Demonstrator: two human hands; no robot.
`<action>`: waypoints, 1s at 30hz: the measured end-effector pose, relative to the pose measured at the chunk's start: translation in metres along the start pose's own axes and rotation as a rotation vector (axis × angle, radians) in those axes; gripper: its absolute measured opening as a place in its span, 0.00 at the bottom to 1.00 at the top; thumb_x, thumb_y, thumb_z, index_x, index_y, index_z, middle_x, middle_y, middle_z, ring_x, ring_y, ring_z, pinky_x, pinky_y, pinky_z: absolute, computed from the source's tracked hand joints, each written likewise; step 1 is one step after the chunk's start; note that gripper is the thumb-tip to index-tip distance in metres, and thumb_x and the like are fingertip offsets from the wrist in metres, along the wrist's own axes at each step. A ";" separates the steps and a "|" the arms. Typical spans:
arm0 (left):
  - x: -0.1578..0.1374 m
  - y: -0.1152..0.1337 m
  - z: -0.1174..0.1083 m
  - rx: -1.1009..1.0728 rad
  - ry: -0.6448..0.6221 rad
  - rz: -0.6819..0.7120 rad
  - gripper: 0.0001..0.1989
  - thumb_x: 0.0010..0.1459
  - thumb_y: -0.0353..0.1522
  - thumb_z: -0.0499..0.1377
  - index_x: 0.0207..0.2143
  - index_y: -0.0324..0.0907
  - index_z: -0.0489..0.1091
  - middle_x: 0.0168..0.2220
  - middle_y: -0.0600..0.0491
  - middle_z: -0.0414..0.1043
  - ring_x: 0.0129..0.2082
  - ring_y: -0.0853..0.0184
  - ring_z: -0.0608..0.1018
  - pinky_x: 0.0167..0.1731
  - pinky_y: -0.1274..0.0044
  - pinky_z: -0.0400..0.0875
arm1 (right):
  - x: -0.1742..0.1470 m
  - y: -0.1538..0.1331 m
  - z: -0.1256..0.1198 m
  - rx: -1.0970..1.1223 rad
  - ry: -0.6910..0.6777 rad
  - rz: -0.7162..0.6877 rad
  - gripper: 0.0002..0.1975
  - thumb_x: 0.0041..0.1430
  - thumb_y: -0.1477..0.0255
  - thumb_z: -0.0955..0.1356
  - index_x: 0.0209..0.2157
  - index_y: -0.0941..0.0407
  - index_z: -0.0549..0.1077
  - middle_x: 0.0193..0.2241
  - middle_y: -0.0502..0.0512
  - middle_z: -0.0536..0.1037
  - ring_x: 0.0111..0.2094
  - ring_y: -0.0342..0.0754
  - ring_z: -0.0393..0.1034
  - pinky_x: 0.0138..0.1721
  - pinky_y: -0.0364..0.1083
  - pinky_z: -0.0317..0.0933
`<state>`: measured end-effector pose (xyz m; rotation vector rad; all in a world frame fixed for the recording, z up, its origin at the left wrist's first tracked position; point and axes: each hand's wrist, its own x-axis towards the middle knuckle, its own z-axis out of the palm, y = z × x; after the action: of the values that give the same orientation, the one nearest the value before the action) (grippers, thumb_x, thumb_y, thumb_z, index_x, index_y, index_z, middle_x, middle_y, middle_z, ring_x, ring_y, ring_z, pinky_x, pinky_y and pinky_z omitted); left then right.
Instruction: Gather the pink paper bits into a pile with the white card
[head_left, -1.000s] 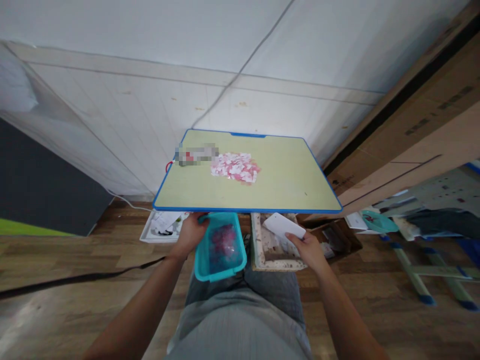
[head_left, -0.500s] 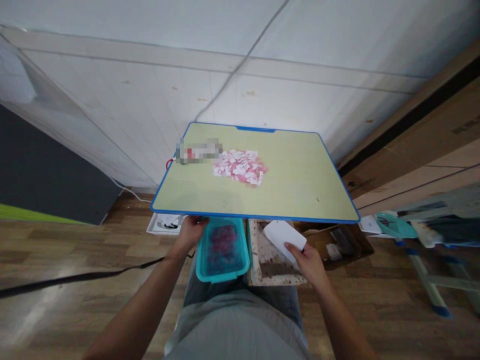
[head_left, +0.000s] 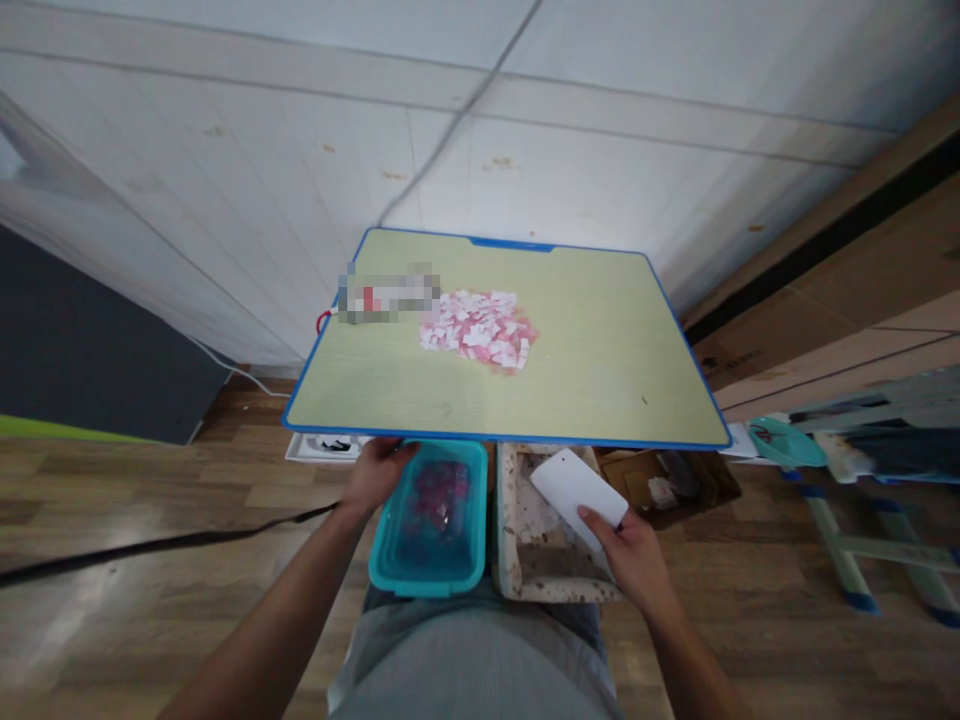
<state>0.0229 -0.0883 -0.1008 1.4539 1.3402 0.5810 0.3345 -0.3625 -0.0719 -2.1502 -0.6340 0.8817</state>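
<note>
My left hand [head_left: 379,472] is closed on the far left rim of a teal plastic tub [head_left: 386,585]; its fingertips are partly hidden near the board's edge. Dark red pieces show at the bottom of the tub. My right hand [head_left: 628,548] grips a flat white plastic scraper [head_left: 571,490] with rounded corners and a small hole, thumb on top. The scraper is tilted over a dirty white foam box [head_left: 508,560]. Above both containers lies a pale green cutting board [head_left: 600,350] with a blue border. A pile of small white and pink pieces [head_left: 480,328] sits near its middle.
A blurred-out item [head_left: 390,295] with a red loop lies on the board's left. A cardboard box [head_left: 637,480] is on the floor at right, near a step stool [head_left: 847,550]. Tall cartons [head_left: 810,320] lean at right. A black strap [head_left: 187,538] crosses at left.
The view has shifted slightly. The tub and foam box appear lower and show more of their insides. Both hands keep their holds, and the pile looks unchanged.
</note>
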 end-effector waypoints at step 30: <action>-0.057 0.006 -0.012 0.194 -0.066 -0.085 0.25 0.55 0.42 0.63 0.55 0.44 0.71 0.50 0.45 0.80 0.45 0.53 0.83 0.46 0.63 0.78 | -0.004 0.008 0.001 -0.093 0.033 0.031 0.31 0.57 0.47 0.71 0.50 0.58 0.82 0.44 0.62 0.86 0.48 0.65 0.81 0.49 0.55 0.73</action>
<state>0.0005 -0.1362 -0.0750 1.5494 1.4293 0.3527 0.3318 -0.3695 -0.0767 -2.2587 -0.6372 0.8461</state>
